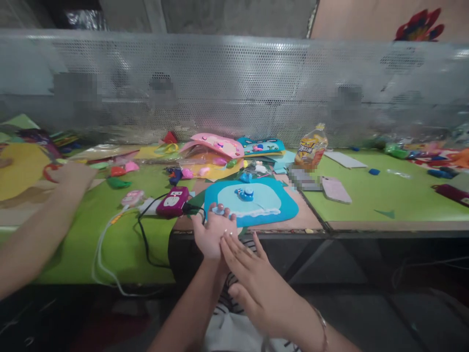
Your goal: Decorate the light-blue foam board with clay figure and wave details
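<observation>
My left hand (pixel 214 232) is palm up at the table's front edge, fingers stretched forward. My right hand (pixel 252 274) lies with straight fingers across the left palm, fingertips touching it; whether anything small sits beneath them is hidden. Just beyond is a blue rounded foam sheet (pixel 289 210) with a light blue oval (pixel 227 193) on it. A small blue clay figure (pixel 245 194) sits on the oval, and a whitish strip of clay (pixel 258 212) runs along its lower edge. A pale blue piece (pixel 219 210) shows by my left fingertips.
At left, another person's arm (pixel 47 220) holds red-handled scissors (pixel 51 172). A purple power bank (pixel 173 201) with cables lies left of the sheet. Behind are clay lumps (pixel 186 173) and a pink decorated sheet (pixel 216 144). A bottle (pixel 311 146) and phone (pixel 336 189) stand right.
</observation>
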The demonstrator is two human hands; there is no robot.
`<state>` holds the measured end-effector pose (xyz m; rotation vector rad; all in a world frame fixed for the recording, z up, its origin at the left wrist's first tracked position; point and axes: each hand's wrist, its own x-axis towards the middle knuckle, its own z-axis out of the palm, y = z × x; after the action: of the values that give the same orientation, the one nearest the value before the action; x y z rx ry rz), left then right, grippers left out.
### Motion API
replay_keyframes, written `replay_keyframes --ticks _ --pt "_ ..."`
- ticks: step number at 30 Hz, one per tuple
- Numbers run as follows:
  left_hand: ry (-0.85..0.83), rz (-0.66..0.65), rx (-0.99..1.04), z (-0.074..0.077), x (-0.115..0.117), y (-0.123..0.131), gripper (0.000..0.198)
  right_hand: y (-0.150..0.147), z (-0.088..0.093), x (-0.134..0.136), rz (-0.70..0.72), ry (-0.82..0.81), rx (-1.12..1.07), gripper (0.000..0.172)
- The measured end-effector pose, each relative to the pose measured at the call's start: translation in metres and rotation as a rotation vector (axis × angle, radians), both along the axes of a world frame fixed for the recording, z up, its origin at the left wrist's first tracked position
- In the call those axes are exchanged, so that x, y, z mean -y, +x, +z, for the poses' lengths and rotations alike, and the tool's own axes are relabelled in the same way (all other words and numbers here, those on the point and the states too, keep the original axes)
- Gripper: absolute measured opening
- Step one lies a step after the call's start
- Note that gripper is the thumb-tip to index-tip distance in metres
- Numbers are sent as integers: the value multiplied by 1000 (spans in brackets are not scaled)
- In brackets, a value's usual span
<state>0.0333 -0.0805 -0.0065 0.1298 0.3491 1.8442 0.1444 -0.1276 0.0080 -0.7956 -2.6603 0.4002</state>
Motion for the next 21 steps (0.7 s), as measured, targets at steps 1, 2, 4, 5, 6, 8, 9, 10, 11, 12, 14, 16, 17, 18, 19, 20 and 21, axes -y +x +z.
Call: replay_keyframes --ticks 1,2,4,5,6,8,9,10,11,12,14,16,17,18,19,20,21 --pt "-13 -17 12 0 0 0 50 0 0 0 -26 3 -2 61" --pt "-52 -64 24 -1 1 0 49 -1 0 -1 -64 10 -6 61" --pt "-138 -151 43 -2 1 -1 53 -1 0 -1 -120 25 -10 59" --pt "-148 -163 48 -2 0 -2 58 0 1 -1 -117 23 -4 59" --pt "-124 -149 49 -3 -1 -4 60 0 2 0 -94 15 7 59" --pt "-57 -109 44 -3 -3 -6 60 2 3 2 -33 -4 32 59" --pt "-43 -101 47 -4 -4 -6 58 2 3 3 -21 -7 40 59" --pt "-49 -113 56 -6 -4 -5 57 2 3 2 -28 -3 44 59" --pt "-70 -142 70 -7 -4 -3 56 1 3 2 -52 9 41 59" --pt "-103 -181 86 -9 -3 -1 55 1 4 1 -85 28 33 58" --pt "-141 -271 107 -10 -2 3 52 -1 4 0 -120 59 24 58" --pt "-90 -242 116 -8 -2 3 56 -1 4 0 -69 61 39 57" --pt "-55 -198 118 -6 -2 3 58 -1 4 1 -38 53 50 57" --pt "-37 -178 123 -5 -2 2 59 -1 4 1 -16 47 60 58" --pt "-39 -168 135 -5 -2 3 58 -2 4 1 -17 49 64 58" --pt "-67 -178 148 -5 -1 3 57 -2 4 1 -35 62 61 58" --pt "-111 -234 159 -6 -1 4 54 -2 4 0 -60 81 54 58"
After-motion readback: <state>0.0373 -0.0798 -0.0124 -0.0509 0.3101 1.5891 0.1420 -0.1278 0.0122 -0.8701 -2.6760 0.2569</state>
